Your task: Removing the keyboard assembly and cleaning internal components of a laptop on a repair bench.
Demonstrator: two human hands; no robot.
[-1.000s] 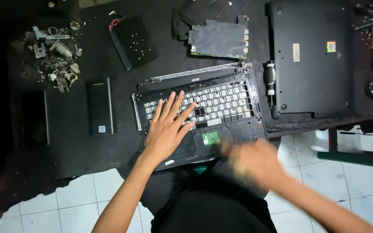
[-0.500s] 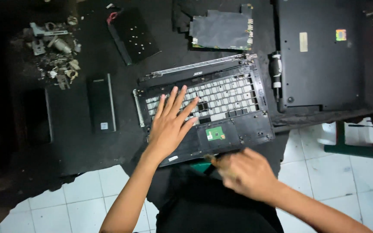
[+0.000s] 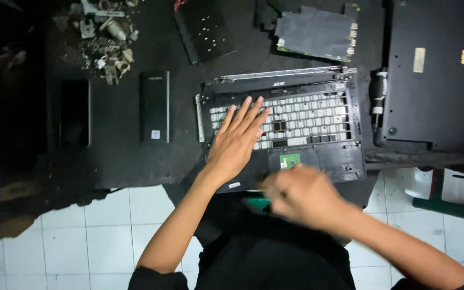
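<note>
left hand (image 3: pixel 236 145) flat, fingers spread, pressing keyboard frame (image 3: pixel 283 126). right hand (image 3: pixel 302 196) blurred at frame's near edge, grip unclear. press firm; pry edge gently.

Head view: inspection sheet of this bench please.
Surface: dark table, worn front edge.
Job's things: upturned laptop palmrest, keyboard back exposed, small green board.
Clutter: scrap metal pile, two dark slabs, circuit board, perforated plate, laptop base.
Hands: left hand flat on palmrest, fingers spread; right hand blurred at near edge, hold unclear.
Cables: nothing seen.
Surroundings: white tiled floor.
</note>
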